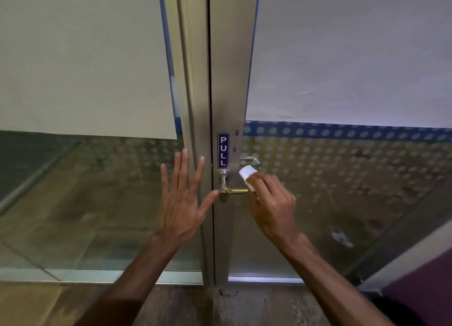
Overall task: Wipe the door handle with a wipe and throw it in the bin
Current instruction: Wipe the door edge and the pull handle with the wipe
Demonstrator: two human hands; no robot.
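Observation:
A metal lever door handle [232, 190] with a brass-coloured bar sticks out of the aluminium door frame, just below a blue PULL sign [223, 150]. My right hand [271, 204] is closed around the outer end of the bar, holding a folded white wipe [247, 174] against it. The wipe covers the bar's right end and pokes up above my fingers. My left hand [182, 196] lies flat with fingers spread on the neighbouring frame and glass, its thumb tip close to the handle's base. No bin is in view.
Two glass door leaves [342, 179] with frosted film and a blue dotted strip meet at the centre frame [227, 93]. A second handle [250, 160] shows through the glass on the far side. A purple surface [420, 284] sits at the lower right.

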